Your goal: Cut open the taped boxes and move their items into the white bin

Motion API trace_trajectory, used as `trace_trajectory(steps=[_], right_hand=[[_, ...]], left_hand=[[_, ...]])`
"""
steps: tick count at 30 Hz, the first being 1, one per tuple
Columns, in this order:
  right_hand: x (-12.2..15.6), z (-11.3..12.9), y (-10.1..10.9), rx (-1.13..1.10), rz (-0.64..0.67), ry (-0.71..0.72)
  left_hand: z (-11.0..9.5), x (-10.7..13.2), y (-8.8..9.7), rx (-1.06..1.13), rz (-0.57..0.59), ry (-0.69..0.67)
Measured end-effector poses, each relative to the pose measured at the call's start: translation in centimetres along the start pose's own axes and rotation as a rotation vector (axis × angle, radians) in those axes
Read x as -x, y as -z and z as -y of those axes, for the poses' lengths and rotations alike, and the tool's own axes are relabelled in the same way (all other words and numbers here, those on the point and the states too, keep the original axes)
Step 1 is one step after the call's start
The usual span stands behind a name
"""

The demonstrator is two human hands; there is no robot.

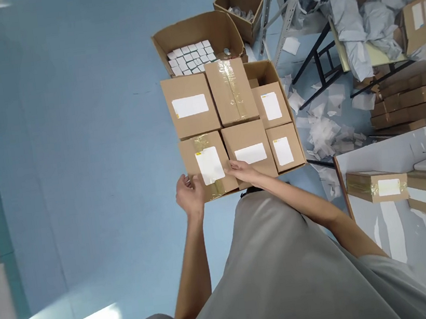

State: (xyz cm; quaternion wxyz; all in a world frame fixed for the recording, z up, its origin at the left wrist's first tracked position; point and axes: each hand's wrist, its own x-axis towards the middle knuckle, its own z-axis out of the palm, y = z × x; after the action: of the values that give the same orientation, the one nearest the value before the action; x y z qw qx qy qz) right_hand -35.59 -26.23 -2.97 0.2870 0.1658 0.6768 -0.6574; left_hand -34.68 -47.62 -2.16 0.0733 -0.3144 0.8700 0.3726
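A cardboard box (192, 165) with a white label (209, 165) and clear tape sits at the near left corner of a group of boxes. My left hand (189, 194) is at its left side, fingers curled and thumb by the edge. On the opposite side, my right hand (242, 170) has its fingertips at the box's right edge, over the neighbouring labelled box (247, 136). Both hands hold this box between them. Behind it lie another labelled box (188, 87) and a taped box (231, 91). How far the fingers reach down the sides is hidden.
Two smaller labelled boxes (272, 104) (284, 145) sit in the large carton (280, 88) at right. Beyond is an open carton (214, 23) with small white boxes. A metal shelf frame (291, 8), a table with grey bags (350, 26) and scattered paper (323, 134) stand right.
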Motion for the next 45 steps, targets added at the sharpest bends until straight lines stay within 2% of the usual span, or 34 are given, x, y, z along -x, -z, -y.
trace_trajectory(steps=[3, 7, 10, 12, 16, 21, 25, 28, 31, 33, 35, 37, 39, 41, 43, 45], right_hand=[[2.1, 1.7, 1.6, -0.098, -0.008, -0.041], [6.5, 3.5, 4.1, -0.274, -0.088, 0.072], [10.2, 3.9, 5.8, -0.375, -0.127, 0.121], [12.7, 3.5, 6.9, -0.437, -0.169, 0.148], [17.2, 1.4, 9.7, -0.579, -0.358, 0.206], [22.8, -3.0, 15.0, -0.611, -0.702, 0.293], [28.9, -6.6, 19.0, -0.655, -0.981, 0.347], [34.8, -8.7, 20.7, -0.656, -1.204, 0.389], [40.9, -10.4, 21.1, -0.562, -1.456, 0.382], [44.6, -11.9, 21.1, -0.468, -1.638, 0.343], [47.5, -14.0, 21.2, -0.379, -1.803, 0.285], [49.3, -16.9, 21.7, -0.316, -1.929, 0.203], [50.0, -20.4, 22.6, -0.277, -2.015, 0.098], [49.6, -24.2, 23.7, -0.239, -2.078, -0.025], [48.1, -27.6, 24.9, -0.196, -2.100, -0.179], [46.2, -30.4, 26.1, -0.190, -2.074, -0.297]], left_hand=[[-3.3, 1.7, 1.9, -0.025, -0.121, -0.151], [-9.1, 5.4, 4.0, -0.046, -0.223, -0.348], [-13.3, 9.3, 4.4, -0.080, -0.239, -0.510], [-15.5, 11.8, 3.8, -0.104, -0.223, -0.626], [-18.7, 16.0, 0.6, -0.150, -0.108, -0.821], [-22.3, 21.5, -6.4, -0.133, 0.098, -0.992], [-25.3, 28.6, -11.7, -0.085, 0.331, -1.150], [-27.0, 35.3, -14.1, -0.037, 0.487, -1.280], [-27.7, 41.9, -15.5, 0.030, 0.678, -1.363], [-27.5, 45.8, -16.5, 0.074, 0.836, -1.375], [-26.6, 49.1, -18.3, 0.112, 1.018, -1.360], [-25.1, 51.8, -21.0, 0.132, 1.213, -1.323], [-23.0, 54.1, -24.6, 0.114, 1.387, -1.266], [-20.7, 55.6, -28.7, 0.027, 1.509, -1.186], [-18.7, 56.5, -32.4, -0.101, 1.548, -1.122], [-17.2, 56.8, -35.5, -0.268, 1.532, -1.137]])
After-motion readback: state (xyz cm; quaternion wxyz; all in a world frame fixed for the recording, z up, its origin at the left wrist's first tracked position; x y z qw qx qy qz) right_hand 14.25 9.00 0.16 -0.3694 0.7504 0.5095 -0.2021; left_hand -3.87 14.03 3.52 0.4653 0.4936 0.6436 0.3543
